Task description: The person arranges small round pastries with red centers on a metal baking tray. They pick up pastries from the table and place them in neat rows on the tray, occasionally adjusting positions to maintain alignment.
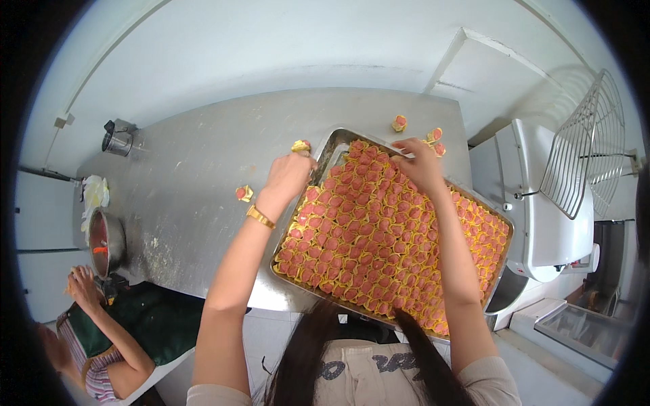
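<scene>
A large metal tray (329,143) is packed with rows of small open-topped dumplings (359,223), pink filling in yellow wrappers. At its far left corner my left hand (290,174) is closed, fingers curled at a loose dumpling (300,145) that shows just beyond them; the fingertips are partly hidden. My right hand (421,164) is over the tray's far edge, thumb and fingers apart, with nothing visible between them. Just beyond it lie a couple of loose dumplings (435,133). Another dumpling (399,122) sits farther back, and one more (244,193) rests left of my left wrist.
The steel table (196,162) has flour (154,245) scattered on it. A metal bowl (115,243) with reddish contents stands at its left end, near a co-worker's hand (82,289). A small metal container (120,139) is farther back. Wire racks (575,155) and a white appliance (528,203) stand right.
</scene>
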Motion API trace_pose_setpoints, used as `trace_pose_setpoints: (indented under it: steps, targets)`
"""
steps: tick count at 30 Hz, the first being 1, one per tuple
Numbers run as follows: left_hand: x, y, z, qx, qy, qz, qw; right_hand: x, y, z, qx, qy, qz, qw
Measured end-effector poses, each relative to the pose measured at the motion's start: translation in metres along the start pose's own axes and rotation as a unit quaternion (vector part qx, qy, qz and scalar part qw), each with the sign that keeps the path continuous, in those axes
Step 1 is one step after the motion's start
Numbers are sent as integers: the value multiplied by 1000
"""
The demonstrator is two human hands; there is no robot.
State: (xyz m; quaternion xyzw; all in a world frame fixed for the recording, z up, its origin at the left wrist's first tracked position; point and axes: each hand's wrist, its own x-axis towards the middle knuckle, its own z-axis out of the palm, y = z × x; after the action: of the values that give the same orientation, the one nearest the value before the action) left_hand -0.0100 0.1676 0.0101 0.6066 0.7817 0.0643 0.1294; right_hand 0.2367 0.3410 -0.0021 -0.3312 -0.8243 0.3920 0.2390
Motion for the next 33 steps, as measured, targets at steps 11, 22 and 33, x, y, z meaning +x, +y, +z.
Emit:
trace_pose_setpoints:
  steps: [11, 22, 33]
  targets:
    - [-11, 2, 11, 157, 63, 164, 972, 2, -62, 88, -7, -178, -90, 980]
    - [12, -9, 23, 201, 81, 249, 944, -20, -59, 58, 39, -135, -16, 990]
    - [29, -28, -20, -96, -111, 206, 968, -20, -57, 66, 39, -122, 24, 991]
